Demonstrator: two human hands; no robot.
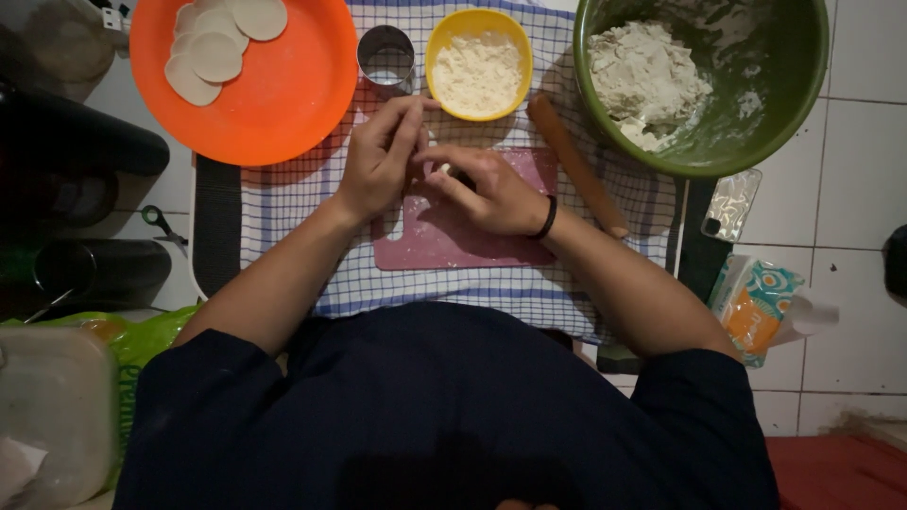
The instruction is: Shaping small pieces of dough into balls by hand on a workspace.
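My left hand (380, 156) and my right hand (487, 189) meet over a pink cutting board (444, 247) and pinch a small pale piece of dough (442, 170) between their fingertips. The piece is mostly hidden by the fingers. A dark band sits on my right wrist. Just beyond the hands stands a yellow bowl (478, 25) of white flour. A wooden rolling pin (576, 165) lies slanted to the right of my right hand.
An orange plate (283, 94) at the back left holds several flat dough rounds (215, 55). A metal ring cutter (385, 59) stands beside it. A green bowl (765, 123) with a dough lump sits back right. A phone (732, 203), tissue pack (756, 302), scissors (162, 225) lie around the checked cloth (283, 203).
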